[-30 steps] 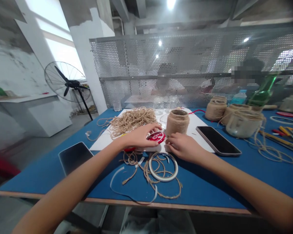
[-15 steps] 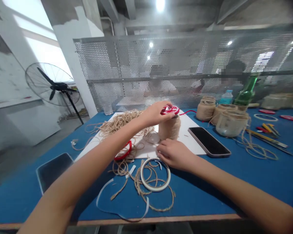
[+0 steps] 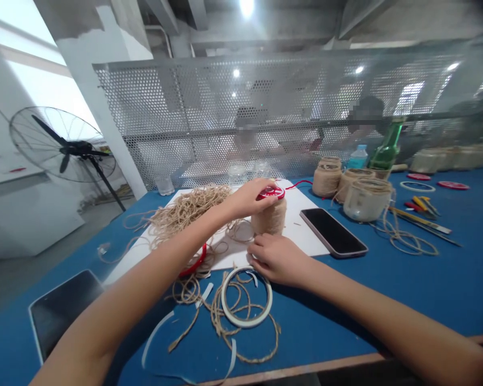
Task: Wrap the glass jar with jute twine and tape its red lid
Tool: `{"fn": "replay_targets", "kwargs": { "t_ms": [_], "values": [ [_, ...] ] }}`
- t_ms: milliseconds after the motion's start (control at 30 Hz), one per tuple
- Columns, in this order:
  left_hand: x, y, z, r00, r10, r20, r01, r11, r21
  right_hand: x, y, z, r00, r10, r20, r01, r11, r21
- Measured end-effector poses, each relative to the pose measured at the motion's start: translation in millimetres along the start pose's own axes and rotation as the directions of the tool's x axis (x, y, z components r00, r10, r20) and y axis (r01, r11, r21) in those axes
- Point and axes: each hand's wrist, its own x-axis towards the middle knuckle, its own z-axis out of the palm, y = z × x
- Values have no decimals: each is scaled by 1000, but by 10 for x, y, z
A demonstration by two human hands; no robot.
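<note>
My left hand [image 3: 249,199] is closed over a red spool [image 3: 277,193] of ribbon or cord that sits on top of a twine-wrapped jar [image 3: 269,217]. The jar stands upright on a white sheet [image 3: 306,236]. My right hand [image 3: 279,258] lies at the jar's near foot with its fingers curled; whatever may be between them is hidden. Just in front of that hand a white tape roll [image 3: 247,324] rests among loose twine pieces [image 3: 261,358]. A heap of twine [image 3: 189,212] spreads left of the jar, and a red ring [image 3: 195,264] shows partly behind my left forearm.
A phone [image 3: 334,231] lies right of the sheet, with wrapped jars [image 3: 366,206] and a green bottle [image 3: 387,146] beyond. Cutters [image 3: 422,222] are further right. A dark tablet-like panel [image 3: 62,308] lies at left. Behind stands a perforated metal screen [image 3: 209,134], people beyond it.
The view has shifted a little, so everything sits further left. Both hands keep their places at the spool and the jar's foot.
</note>
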Motion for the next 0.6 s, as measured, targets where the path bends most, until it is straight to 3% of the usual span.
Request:
{"fn": "replay_targets", "kwargs": {
  "t_ms": [367,600],
  "values": [
    [-60,33,48,995,-85,50,84,996,22,-25,-12,-30,1000,-15,3,15,1000,-22],
    [-35,60,42,995,-80,61,76,995,58,-29,-6,-9,1000,-25,-14,24,1000,-15]
  ]
}}
